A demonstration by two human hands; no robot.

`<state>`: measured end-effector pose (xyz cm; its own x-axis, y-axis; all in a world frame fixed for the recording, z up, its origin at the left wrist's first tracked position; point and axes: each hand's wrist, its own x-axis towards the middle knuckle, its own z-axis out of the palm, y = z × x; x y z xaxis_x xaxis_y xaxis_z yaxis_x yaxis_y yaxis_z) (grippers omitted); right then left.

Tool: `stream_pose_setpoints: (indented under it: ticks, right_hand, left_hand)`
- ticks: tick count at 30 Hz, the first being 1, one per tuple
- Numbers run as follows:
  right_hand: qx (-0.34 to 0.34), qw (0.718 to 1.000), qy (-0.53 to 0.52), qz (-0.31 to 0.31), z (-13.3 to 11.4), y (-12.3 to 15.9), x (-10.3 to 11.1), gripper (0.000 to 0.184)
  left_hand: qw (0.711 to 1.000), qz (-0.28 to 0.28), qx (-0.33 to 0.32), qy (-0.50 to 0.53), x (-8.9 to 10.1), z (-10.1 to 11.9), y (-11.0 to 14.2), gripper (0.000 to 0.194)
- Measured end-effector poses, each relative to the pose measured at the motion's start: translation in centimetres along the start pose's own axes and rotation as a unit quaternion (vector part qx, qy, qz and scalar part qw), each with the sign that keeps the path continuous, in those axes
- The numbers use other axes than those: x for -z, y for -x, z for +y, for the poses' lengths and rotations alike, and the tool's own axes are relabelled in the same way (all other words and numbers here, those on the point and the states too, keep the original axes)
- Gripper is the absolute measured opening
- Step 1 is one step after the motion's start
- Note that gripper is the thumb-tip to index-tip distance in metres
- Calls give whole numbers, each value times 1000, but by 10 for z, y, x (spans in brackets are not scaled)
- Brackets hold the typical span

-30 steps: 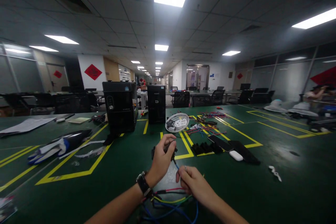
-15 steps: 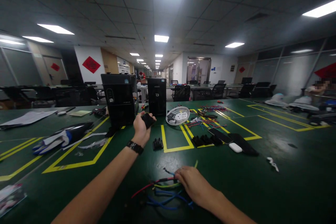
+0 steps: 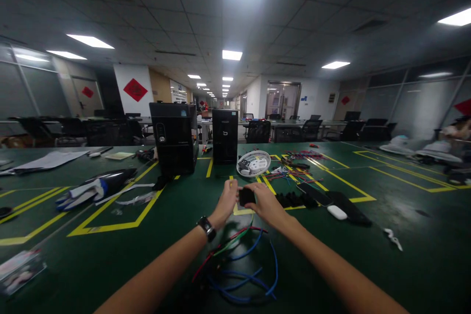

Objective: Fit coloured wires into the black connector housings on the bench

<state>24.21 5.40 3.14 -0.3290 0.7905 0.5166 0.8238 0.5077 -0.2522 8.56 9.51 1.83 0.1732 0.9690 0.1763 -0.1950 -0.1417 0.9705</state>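
Both my hands meet above the green table (image 3: pixel 368 255) on a small black block-shaped part (image 3: pixel 246 196). My left hand (image 3: pixel 226 202), with a watch on the wrist, grips its left side. My right hand (image 3: pixel 267 204) holds its right side with fingers closed round it. Below my hands lies a loose bundle of blue, red and green wires (image 3: pixel 239 265). A row of similar black parts (image 3: pixel 296 199) rests just right of my hands.
Two black computer towers (image 3: pixel 175 137) (image 3: pixel 225 136) stand behind, with a white fan grille (image 3: pixel 253 163) beside them. A phone (image 3: pixel 316 195), a white mouse (image 3: pixel 337 212), more wires (image 3: pixel 298 157) and yellow floor-tape lines lie to the right. A glove and dark bag (image 3: pixel 95 187) lie left.
My left hand came back from near the tower with the black part. My right hand left the wires and rose to take the part's other side.
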Motion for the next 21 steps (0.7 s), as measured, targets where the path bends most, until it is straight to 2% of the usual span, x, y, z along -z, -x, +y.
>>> stream_pose_setpoints:
  ticks: [1,3,6,9,12,15,18,21]
  right_hand:
    - [-9,1000,8,-12,10,-7,-7,54]
    - [-10,999,17,-38,24,-18,-23,50]
    - [5,997,31,-77,31,-29,-44,48]
    - [15,994,54,-91,27,-32,-52,51]
    - [-14,991,105,-77,28,-21,-41,48]
    - [-92,976,190,-46,42,4,-20,39]
    - [-169,947,273,-25,59,33,-2,36]
    - [-193,928,317,-26,69,51,6,35]
  left_hand:
    - [996,15,-48,-78,11,1,-3,36]
    - [967,34,-121,-221,33,1,-6,32]
    - [923,33,-168,-345,59,-2,3,28]
    - [881,-7,-206,-426,70,-7,21,26]
    - [828,-140,-236,-489,65,-8,45,27]
    - [779,-259,-225,-524,52,-1,68,29]
    - [757,-316,-223,-527,38,9,84,27]
    - [735,-368,-247,-513,28,16,96,25]
